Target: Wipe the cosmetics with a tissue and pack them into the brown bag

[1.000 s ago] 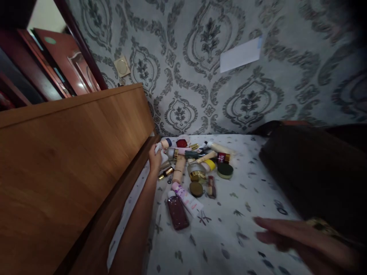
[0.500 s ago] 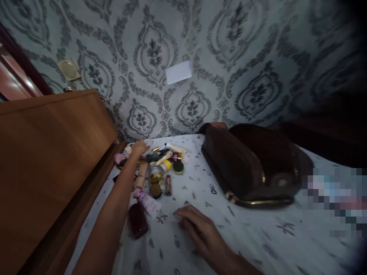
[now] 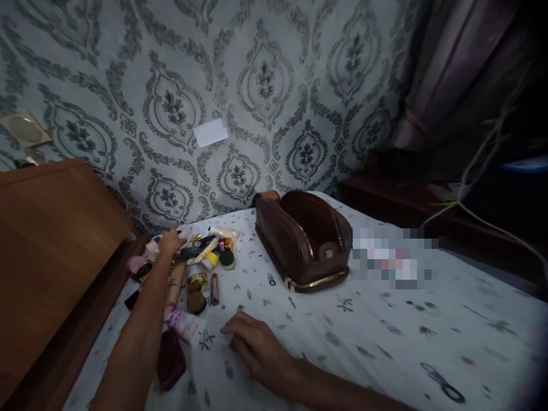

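Observation:
Cosmetics lie in a loose group on the patterned sheet at the left. My left hand (image 3: 172, 242) reaches to the far side of this group; its fingers are small and partly hidden. Near it are a cream tube (image 3: 224, 233) and a dark green-lidded jar (image 3: 226, 260). My right hand (image 3: 257, 348) rests low over the sheet, fingers curled, and what they hold, if anything, cannot be made out. Between the arms lie a purple-and-white tube (image 3: 185, 325), a dark red bottle (image 3: 170, 361) and a lipstick (image 3: 214, 289). A brown bag (image 3: 282, 245) stands unzipped right of them.
A wooden cabinet (image 3: 55, 240) borders the left side. Patterned wallpaper (image 3: 265, 85) rises behind, with a white card (image 3: 210, 132) on it. A curtain (image 3: 445, 74) and pale cables (image 3: 460, 197) are at the right. A blurred patch covers part of the sheet.
The view has turned to the right, so the cosmetics and bag appear further left and more of the sheet and curtain shows. My left hand stays at the far side of the group.

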The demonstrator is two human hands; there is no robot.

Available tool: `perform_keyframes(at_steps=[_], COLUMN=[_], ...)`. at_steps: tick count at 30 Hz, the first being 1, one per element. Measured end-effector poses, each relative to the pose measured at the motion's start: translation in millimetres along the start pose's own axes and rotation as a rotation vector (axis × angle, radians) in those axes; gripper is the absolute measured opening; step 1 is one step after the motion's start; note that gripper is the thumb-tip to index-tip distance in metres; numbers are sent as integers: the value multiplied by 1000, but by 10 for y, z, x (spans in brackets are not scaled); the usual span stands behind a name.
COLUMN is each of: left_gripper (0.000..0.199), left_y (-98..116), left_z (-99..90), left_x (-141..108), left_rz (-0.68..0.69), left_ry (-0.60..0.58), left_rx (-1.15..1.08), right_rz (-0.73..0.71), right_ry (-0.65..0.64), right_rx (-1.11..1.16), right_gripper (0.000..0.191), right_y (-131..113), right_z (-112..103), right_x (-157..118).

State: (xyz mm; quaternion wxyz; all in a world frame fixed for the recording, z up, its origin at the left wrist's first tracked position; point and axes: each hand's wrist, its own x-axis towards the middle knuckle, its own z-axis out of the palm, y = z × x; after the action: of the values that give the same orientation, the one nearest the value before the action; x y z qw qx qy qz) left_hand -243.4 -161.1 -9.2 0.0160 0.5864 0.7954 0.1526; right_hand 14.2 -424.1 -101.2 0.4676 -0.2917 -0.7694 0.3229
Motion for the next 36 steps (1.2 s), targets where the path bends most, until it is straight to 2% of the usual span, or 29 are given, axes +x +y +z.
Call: perform_keyframes(at_steps=[3, 6, 9, 11, 14, 17, 19, 22, 25, 28, 30, 33, 36], left_gripper=[64, 63, 56, 52, 49, 51, 49, 48, 45, 28, 20, 21, 22], left_y=[27, 54, 121, 190, 323, 495, 609, 711, 702, 632, 583, 519, 463], left_z=[-135, -303, -403, -401, -293, -84, 84, 310, 410, 369, 312, 264, 275], left_x=[-136, -282, -513, -757, -1264, -1834, -2165, -2501, -2643, -2682, -2694, -2697, -2667], left_rz=[-4, -1, 2, 10, 72, 156, 282, 423, 460, 505, 549, 582, 535], left_ry=[145, 258, 285, 260, 174, 74, 16, 51, 36, -12, 9, 50, 87], left_rx=[-149, -338, -561, -710, -880, -981, -1024, -931, -878, -851, -792, -727, -784], right_rz=[48, 196, 405, 492, 548, 585, 582, 587, 655, 724, 757, 758, 716], right_ry=[33, 83, 99, 143, 267, 332, 364, 397, 381, 317, 282, 255, 276], right_rx=[29, 167, 457, 671, 904, 1078, 1190, 1298, 1357, 1387, 1394, 1371, 1302], right_gripper=[34, 27, 23, 35, 54, 62, 58, 40, 31, 35, 36, 33, 32], right_y=[-5, 5, 50, 93, 133, 118, 95, 85, 124, 174, 186, 162, 109], right_z=[-17, -25, -21, -25, -58, -111, -143, -181, -221, -271, -304, -332, -313], right_x=[21, 52, 100, 142, 203, 243, 263, 292, 314, 315, 307, 298, 296])
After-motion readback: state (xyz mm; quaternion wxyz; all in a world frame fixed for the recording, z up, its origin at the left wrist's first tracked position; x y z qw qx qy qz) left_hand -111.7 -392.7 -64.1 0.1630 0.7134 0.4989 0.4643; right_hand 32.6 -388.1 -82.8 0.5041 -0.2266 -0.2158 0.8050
